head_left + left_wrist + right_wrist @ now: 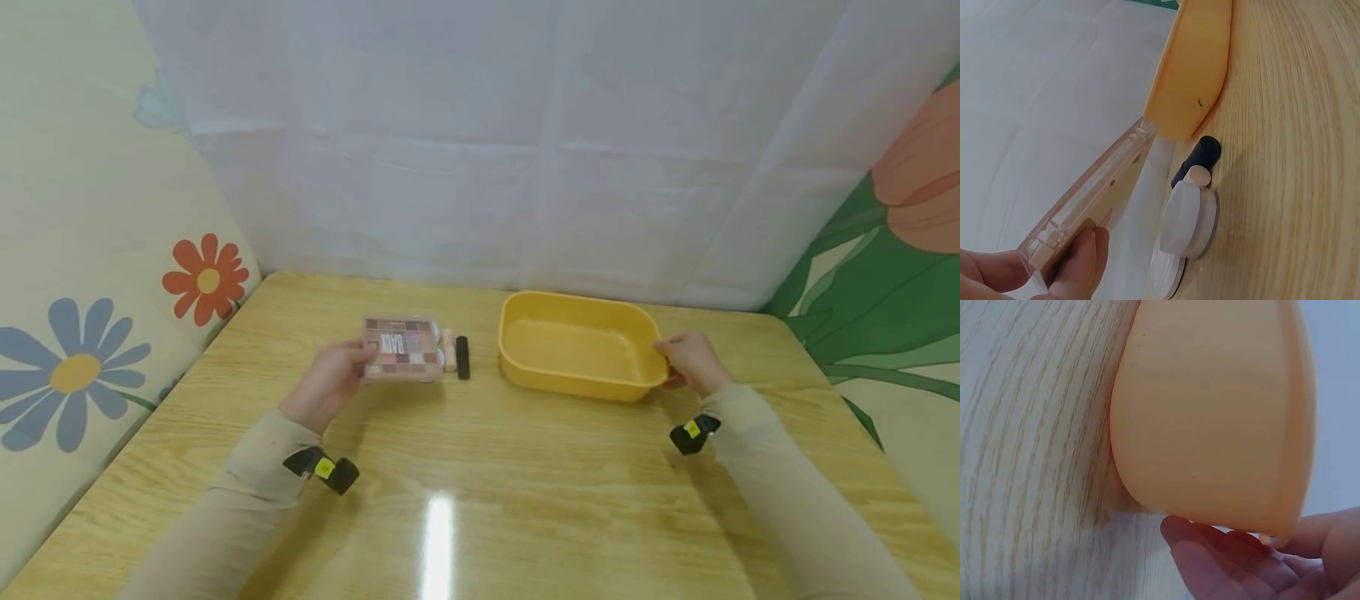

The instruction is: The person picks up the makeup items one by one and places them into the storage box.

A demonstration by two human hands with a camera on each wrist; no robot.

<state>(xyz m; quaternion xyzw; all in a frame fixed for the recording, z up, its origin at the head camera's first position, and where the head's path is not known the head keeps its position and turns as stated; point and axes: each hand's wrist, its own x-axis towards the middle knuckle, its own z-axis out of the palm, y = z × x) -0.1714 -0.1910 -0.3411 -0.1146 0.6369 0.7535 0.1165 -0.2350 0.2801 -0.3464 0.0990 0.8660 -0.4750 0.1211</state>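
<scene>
My left hand (330, 382) pinches the left edge of a clear-lidded palette (401, 354) with rows of pinkish and brown squares. In the left wrist view the palette (1088, 200) is raised off the table, thumb and fingers (1085, 262) on its near end. My right hand (693, 360) grips the right rim of a yellow basin (577, 385), which has nothing in it. In the right wrist view the fingers (1210, 562) lie against the outside of the basin (1210, 412).
Between palette and basin lie a black tube (462, 358) and a pale pink tube (449, 350). Round white containers (1188, 219) sit beside them, partly hidden by the palette in the head view. A white cloth (450, 167) hangs behind the wooden table (525, 483).
</scene>
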